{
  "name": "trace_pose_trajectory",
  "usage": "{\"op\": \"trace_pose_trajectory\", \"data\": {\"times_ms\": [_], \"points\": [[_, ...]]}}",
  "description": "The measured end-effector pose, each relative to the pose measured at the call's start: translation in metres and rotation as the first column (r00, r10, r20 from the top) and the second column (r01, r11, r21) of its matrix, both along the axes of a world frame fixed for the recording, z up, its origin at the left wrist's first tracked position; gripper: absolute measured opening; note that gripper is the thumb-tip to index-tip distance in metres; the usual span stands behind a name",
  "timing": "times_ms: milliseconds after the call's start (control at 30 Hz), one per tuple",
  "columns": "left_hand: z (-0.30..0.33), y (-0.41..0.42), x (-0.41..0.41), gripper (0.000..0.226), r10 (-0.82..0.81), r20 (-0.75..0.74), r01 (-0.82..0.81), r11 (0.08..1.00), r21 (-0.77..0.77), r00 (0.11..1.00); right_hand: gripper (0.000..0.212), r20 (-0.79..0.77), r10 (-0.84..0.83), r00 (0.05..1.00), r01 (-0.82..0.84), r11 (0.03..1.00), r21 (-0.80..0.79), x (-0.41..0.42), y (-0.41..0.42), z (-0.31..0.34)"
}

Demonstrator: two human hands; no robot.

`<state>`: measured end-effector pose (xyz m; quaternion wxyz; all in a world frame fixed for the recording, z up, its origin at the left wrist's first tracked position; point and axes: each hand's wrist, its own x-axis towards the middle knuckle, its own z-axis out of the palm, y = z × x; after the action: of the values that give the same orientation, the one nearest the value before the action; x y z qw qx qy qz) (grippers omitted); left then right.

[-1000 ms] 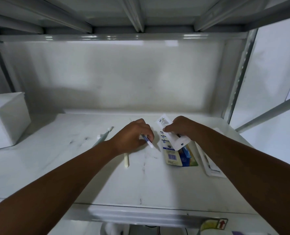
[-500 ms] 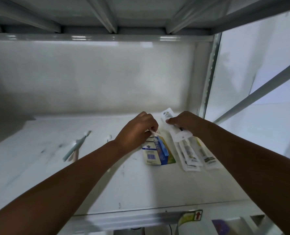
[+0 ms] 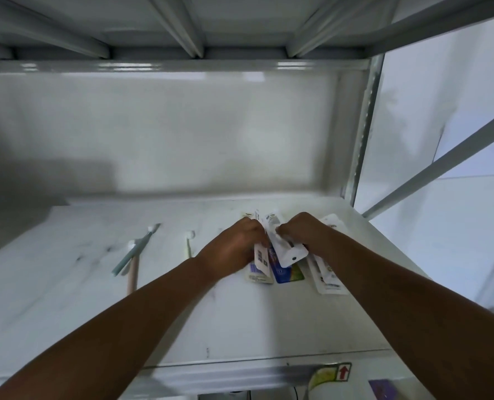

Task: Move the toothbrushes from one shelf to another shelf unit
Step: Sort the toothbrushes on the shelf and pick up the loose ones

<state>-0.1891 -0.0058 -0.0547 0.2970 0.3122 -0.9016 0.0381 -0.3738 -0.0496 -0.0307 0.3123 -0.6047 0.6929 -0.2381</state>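
Packaged toothbrushes (image 3: pixel 280 249) bunched between your hands, right half of shelf (image 3: pixel 240 321), long axes running front to back. Your left hand (image 3: pixel 234 249) pinches card pack's left edge; right hand (image 3: pixel 303 232) grips white sleeve pack. More packs (image 3: pixel 325 277) flat under your right wrist. Loose toothbrushes (image 3: pixel 133 252) lie well left, nearer your left hand, heads toward back edge.

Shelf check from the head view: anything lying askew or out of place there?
Mostly tidy. Two loose toothbrushes, the teal toothbrush and the pink toothbrush, lie crossed on the shelf at left. The left hand and right hand hold toothbrush packs over an untidy overlapping pile.
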Motion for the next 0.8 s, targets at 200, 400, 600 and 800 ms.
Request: {"op": "trace_pose_trajectory", "data": {"times_ms": [200,400,600,800], "points": [[-0.004,-0.001,0.009,0.032,0.052,-0.052,-0.052,0.999,0.007,0.997,0.029,0.032,0.001,0.999,0.000,0.999,-0.042,-0.003,-0.003,0.004],[-0.009,-0.006,0.011,0.034,0.021,-0.008,-0.021,1.000,-0.012,1.000,0.026,-0.043,-0.073,0.996,0.067,0.990,-0.121,-0.028,-0.004,0.023],[-0.010,-0.007,0.009,0.034,0.024,-0.017,-0.024,1.000,0.006,1.000,0.023,-0.203,-0.124,0.971,0.104,0.989,-0.102,-0.059,0.000,0.029],[-0.012,-0.002,0.007,0.033,0.183,-0.071,-0.187,0.981,-0.058,0.981,0.036,-0.354,-0.146,0.924,0.113,0.987,-0.112,-0.065,0.000,0.021]]}}
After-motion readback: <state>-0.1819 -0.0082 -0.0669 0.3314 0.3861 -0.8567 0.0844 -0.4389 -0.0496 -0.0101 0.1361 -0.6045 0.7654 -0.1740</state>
